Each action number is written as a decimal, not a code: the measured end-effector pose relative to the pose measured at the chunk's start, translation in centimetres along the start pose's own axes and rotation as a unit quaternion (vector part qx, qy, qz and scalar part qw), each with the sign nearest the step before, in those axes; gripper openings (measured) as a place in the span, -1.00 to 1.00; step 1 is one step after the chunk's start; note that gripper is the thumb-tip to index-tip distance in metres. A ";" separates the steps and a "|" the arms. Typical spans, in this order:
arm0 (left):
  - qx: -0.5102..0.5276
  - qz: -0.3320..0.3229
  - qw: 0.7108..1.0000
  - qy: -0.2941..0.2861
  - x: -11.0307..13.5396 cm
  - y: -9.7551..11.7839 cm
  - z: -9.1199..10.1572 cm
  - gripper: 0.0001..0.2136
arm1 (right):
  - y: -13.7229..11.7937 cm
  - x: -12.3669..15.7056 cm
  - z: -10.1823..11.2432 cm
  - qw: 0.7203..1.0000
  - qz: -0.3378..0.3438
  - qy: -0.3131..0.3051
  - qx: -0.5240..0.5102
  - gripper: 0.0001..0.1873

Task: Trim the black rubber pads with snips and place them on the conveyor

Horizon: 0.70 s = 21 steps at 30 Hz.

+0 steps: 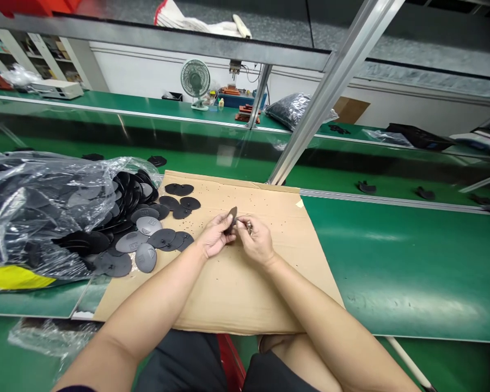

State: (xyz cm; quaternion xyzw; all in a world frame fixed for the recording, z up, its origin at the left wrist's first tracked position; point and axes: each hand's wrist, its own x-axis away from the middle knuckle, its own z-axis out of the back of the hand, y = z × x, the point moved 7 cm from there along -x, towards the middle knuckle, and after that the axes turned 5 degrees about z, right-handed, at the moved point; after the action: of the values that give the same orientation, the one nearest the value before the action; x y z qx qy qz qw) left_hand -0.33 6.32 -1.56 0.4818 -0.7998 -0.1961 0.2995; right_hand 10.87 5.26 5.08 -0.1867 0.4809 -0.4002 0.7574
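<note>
My left hand (213,236) holds a small dark oval plastic piece (231,216) edge-up over a sheet of brown cardboard (237,283). My right hand (256,239) is close against it and pinches a small metal tool (249,226) near the piece. Left of my hands, several more dark and grey oval pieces (147,239) lie spread on the cardboard, spilling out of a clear plastic bag (44,212) full of the same parts. Tiny black specks dot the cardboard around my hands.
The cardboard lies on a green workbench (400,272). Behind it runs a green conveyor belt (188,147) carrying a few black parts (367,188). A slanted aluminium post (310,114) rises from the bench. A small fan (195,81) and bagged parts (294,109) stand farther back.
</note>
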 end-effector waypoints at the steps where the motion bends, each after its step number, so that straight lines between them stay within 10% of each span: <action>1: 0.001 -0.013 1.000 0.016 -0.1 0.2 0.2 -0.69 | 1.0 0.1 0.3 0.998 -0.040 0.030 -0.033 -0.78; 6: 0.028 -0.080 0.995 0.042 -0.5 1.5 0.6 -0.63 | 4.6 0.7 1.3 0.973 -0.148 0.141 -0.104 -0.62; 21: -0.011 -0.132 0.986 0.096 -0.9 2.1 1.9 -0.65 | 5.3 1.2 -0.1 0.964 -0.179 0.105 -0.167 -0.61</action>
State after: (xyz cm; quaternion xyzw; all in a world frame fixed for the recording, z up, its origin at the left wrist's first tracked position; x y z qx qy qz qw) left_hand -2.67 8.18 -1.95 0.5965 -0.6944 -0.1953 0.3520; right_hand 13.25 7.56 0.84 -0.3500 0.5766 -0.4608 0.5768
